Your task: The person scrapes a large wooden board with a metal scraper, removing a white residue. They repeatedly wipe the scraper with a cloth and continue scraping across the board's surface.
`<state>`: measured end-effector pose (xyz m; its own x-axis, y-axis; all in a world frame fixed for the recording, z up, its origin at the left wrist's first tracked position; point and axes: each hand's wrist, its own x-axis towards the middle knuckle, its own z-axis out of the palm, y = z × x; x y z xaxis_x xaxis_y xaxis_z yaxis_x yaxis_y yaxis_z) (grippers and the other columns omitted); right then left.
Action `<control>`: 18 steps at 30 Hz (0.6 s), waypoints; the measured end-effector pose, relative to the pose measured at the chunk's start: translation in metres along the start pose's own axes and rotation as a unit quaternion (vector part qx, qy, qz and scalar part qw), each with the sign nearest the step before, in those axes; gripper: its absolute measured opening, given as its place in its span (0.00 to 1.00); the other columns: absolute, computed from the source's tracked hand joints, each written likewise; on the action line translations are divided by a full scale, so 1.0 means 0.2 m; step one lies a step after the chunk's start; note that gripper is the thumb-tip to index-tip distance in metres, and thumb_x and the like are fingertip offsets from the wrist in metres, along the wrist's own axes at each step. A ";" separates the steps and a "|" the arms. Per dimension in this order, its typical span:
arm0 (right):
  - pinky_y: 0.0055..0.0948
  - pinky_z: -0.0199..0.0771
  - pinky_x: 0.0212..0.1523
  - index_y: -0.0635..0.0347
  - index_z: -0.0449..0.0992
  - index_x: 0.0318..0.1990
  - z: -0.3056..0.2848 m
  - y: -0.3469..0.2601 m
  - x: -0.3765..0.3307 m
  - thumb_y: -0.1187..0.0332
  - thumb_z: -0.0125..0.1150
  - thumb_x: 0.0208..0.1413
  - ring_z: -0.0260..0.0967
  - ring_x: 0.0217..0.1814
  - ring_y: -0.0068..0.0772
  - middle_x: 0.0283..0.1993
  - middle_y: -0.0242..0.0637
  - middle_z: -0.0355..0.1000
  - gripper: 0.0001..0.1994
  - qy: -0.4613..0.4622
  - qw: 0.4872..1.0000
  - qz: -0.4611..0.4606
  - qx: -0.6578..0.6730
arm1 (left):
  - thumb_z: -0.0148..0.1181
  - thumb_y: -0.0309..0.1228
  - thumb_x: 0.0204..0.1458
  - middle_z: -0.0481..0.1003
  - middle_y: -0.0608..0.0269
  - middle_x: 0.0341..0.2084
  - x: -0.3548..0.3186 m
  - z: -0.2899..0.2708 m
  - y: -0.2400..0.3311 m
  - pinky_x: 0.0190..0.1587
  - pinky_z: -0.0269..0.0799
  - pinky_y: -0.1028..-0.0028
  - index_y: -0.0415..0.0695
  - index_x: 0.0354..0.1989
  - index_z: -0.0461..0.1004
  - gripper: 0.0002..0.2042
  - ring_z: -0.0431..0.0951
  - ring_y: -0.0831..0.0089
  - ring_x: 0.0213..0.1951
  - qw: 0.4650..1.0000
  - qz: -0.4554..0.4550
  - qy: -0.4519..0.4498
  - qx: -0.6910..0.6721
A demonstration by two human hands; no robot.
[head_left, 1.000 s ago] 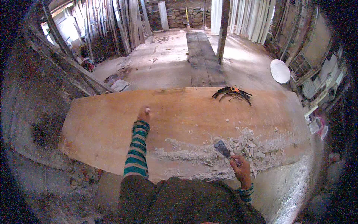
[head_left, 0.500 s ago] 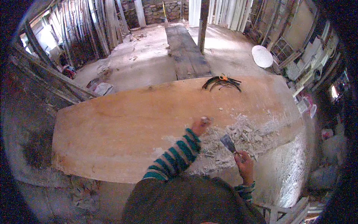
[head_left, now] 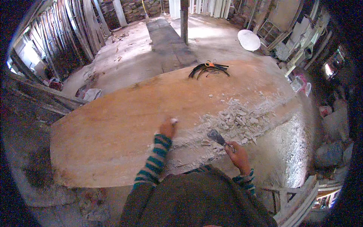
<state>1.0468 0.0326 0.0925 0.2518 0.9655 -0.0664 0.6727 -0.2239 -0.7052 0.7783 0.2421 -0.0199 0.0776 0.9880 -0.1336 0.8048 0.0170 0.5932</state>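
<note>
On board (head_left: 113,128), left hand (head_left: 167,128) nearer scraper (head_left: 216,136)

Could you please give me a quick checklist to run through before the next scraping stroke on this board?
1. Right hand grips the scraper: ok.
2. Left hand rests on the wooden board, clear of the blade: ok.
3. White chips piled right ahead of the blade: not ok.
4. Orange-handled tool lies at the far edge, out of the stroke: ok.
5. Blade edge condition: cannot tell.
</note>
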 end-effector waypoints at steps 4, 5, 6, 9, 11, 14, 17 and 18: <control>0.30 0.72 0.37 0.55 0.76 0.45 -0.06 -0.08 -0.02 0.58 0.60 0.54 0.73 0.35 0.35 0.37 0.41 0.76 0.15 -0.026 0.999 0.042 -0.019 | 0.58 0.31 0.50 0.75 0.53 0.31 -0.02 0.48 0.34 0.33 0.73 0.66 0.45 0.41 0.71 0.10 0.77 0.60 0.33 0.925 0.256 0.090 -0.265; 0.30 0.72 0.36 0.55 0.76 0.45 -0.08 -0.09 -0.03 0.58 0.60 0.54 0.73 0.35 0.34 0.36 0.40 0.76 0.15 -0.032 0.998 0.053 -0.024 | 0.58 0.30 0.51 0.75 0.55 0.31 0.02 0.54 0.37 0.33 0.72 0.67 0.44 0.41 0.71 0.10 0.77 0.63 0.33 0.910 0.304 0.117 -0.257; 0.29 0.71 0.35 0.55 0.76 0.45 -0.10 -0.09 -0.03 0.58 0.60 0.54 0.73 0.34 0.33 0.36 0.40 0.76 0.15 -0.015 0.999 0.050 -0.003 | 0.58 0.29 0.51 0.75 0.57 0.32 0.05 0.58 0.34 0.33 0.72 0.68 0.43 0.41 0.71 0.09 0.77 0.65 0.33 0.891 0.265 0.070 -0.362; 0.28 0.71 0.33 0.55 0.76 0.45 -0.17 0.04 -0.13 0.58 0.61 0.54 0.73 0.32 0.31 0.34 0.39 0.76 0.15 0.056 0.995 0.079 0.030 | 0.56 0.27 0.55 0.76 0.63 0.34 0.04 0.43 0.32 0.35 0.73 0.72 0.41 0.40 0.71 0.07 0.76 0.72 0.35 0.822 0.112 -0.063 -0.554; 0.28 0.71 0.33 0.54 0.76 0.45 -0.21 0.19 -0.19 0.59 0.61 0.53 0.73 0.32 0.31 0.33 0.38 0.76 0.14 0.097 0.990 0.097 0.017 | 0.56 0.27 0.55 0.75 0.65 0.35 -0.03 0.18 0.25 0.37 0.73 0.74 0.40 0.40 0.71 0.07 0.74 0.75 0.36 0.847 0.119 -0.012 -0.518; 0.29 0.72 0.35 0.54 0.76 0.45 -0.31 0.23 -0.17 0.59 0.61 0.53 0.74 0.34 0.31 0.35 0.38 0.77 0.14 0.086 0.991 0.100 -0.012 | 0.61 0.28 0.51 0.73 0.65 0.33 -0.16 -0.01 -0.23 0.40 0.73 0.73 0.39 0.50 0.67 0.18 0.74 0.75 0.38 0.876 0.026 0.020 -0.481; 0.30 0.72 0.37 0.56 0.76 0.45 -0.34 0.50 -0.15 0.58 0.61 0.53 0.75 0.37 0.31 0.37 0.39 0.77 0.15 0.133 0.990 -0.036 0.000 | 0.60 0.26 0.51 0.73 0.65 0.35 -0.49 -0.20 -0.17 0.39 0.73 0.72 0.37 0.52 0.65 0.19 0.74 0.73 0.37 0.950 0.009 0.055 -0.307; 0.31 0.72 0.38 0.57 0.76 0.45 -0.37 0.51 -0.13 0.58 0.61 0.53 0.75 0.39 0.32 0.38 0.40 0.77 0.16 0.101 0.995 0.011 0.011 | 0.60 0.27 0.51 0.73 0.65 0.35 -0.57 -0.12 -0.27 0.38 0.73 0.72 0.37 0.51 0.65 0.19 0.75 0.73 0.36 0.962 0.091 0.122 -0.226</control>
<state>1.1610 -0.0245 0.0754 0.4033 0.9131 0.0594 0.6507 -0.2405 -0.7203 0.7116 0.1330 -0.0185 0.0081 0.9866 0.1628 0.4492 -0.1490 0.8809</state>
